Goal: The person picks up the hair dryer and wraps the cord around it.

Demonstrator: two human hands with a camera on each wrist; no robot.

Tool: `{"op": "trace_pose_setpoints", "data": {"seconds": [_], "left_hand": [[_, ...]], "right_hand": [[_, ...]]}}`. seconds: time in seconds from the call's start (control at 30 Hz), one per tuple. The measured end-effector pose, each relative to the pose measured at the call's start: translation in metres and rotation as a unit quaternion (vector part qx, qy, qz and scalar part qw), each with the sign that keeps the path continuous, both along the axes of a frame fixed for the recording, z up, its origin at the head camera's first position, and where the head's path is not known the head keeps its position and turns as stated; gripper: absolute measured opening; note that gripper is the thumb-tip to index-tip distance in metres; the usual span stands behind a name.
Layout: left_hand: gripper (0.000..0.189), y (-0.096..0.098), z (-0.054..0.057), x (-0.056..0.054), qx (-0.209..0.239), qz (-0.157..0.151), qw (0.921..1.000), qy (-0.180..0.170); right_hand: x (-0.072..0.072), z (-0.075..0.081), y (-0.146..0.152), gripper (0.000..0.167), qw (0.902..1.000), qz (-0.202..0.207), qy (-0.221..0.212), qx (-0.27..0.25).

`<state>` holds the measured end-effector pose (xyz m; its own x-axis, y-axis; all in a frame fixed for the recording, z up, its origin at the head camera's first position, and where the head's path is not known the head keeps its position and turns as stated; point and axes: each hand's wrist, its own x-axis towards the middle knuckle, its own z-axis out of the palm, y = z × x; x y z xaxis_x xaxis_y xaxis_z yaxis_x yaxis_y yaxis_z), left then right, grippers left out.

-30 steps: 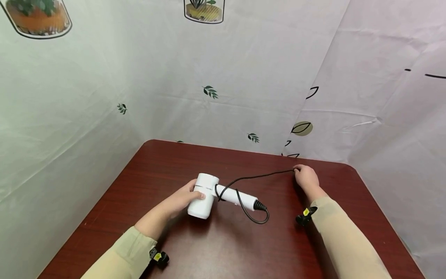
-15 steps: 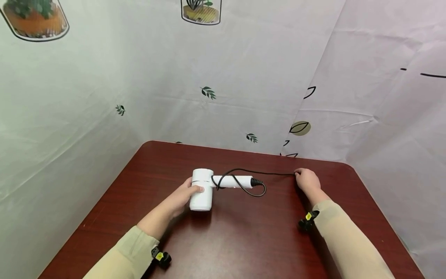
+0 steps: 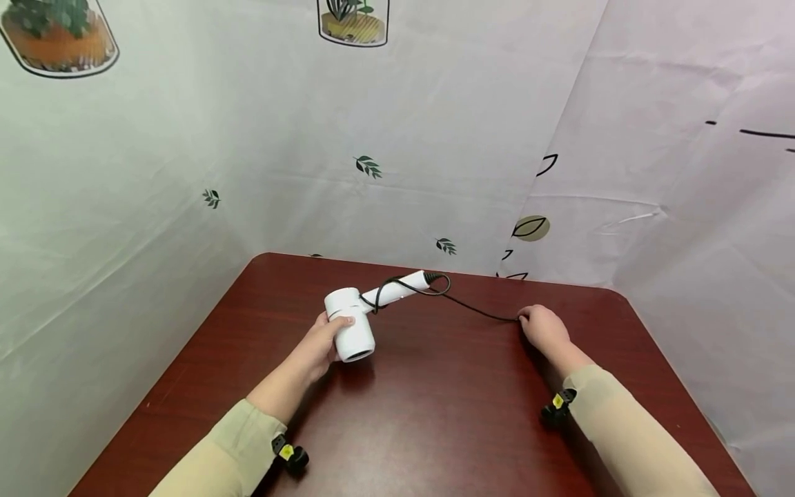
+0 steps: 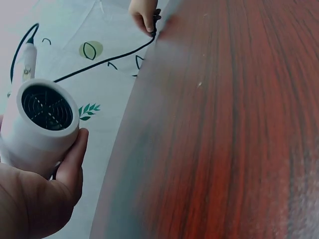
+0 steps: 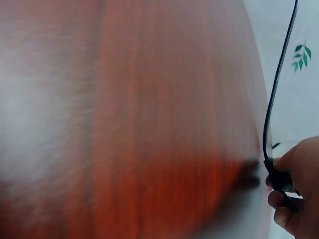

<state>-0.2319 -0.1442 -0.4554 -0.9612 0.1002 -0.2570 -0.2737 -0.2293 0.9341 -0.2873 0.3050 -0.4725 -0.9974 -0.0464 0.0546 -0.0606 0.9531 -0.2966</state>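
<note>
A white hair dryer (image 3: 354,331) is held up over the left half of the table, its handle slanting up and to the right. My left hand (image 3: 321,343) grips its barrel, thumb across the near side. In the left wrist view the round dark grille of the hair dryer (image 4: 47,107) faces the camera. A black cord (image 3: 472,308) loops around the handle and runs right. My right hand (image 3: 543,328) pinches the cord's end; in the right wrist view that end is a black plug (image 5: 279,180) between thumb and fingers, its prongs mostly hidden.
A dark red wooden table (image 3: 422,414) lies under both hands. White cloth walls (image 3: 397,124) printed with leaves and jars stand close behind it and along its sides. Small black cameras sit at both sleeve cuffs.
The left hand has tilted the hair dryer, swinging its handle from pointing down-right to up-right, and moved it slightly left and away. The right hand, holding the plug, has shifted slightly nearer.
</note>
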Motion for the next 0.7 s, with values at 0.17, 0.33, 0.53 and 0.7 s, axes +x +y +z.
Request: {"op": "trace_pose_setpoints", "data": {"seconds": [0.17,0.33,0.53,0.7], "left_hand": [[0.066,-0.003,-0.002,-0.004,0.013,0.028,0.9995,-0.008],[0.066,-0.007,0.000,-0.008,0.027,0.056,0.9980,-0.015],[0.062,-0.009,-0.001,-0.014,0.031,0.086,0.9956,-0.019],[0.063,-0.012,-0.002,-0.016,0.036,0.093,0.9948,-0.021]], "right_hand": [[0.011,-0.004,-0.005,0.022,0.9984,0.053,0.020,0.006],[0.022,-0.005,-0.012,0.019,0.9936,0.100,0.050,0.015],[0.036,-0.004,-0.022,0.019,0.9892,0.128,0.069,0.019],[0.043,-0.001,-0.027,0.018,0.9869,0.140,0.074,0.030]]}}
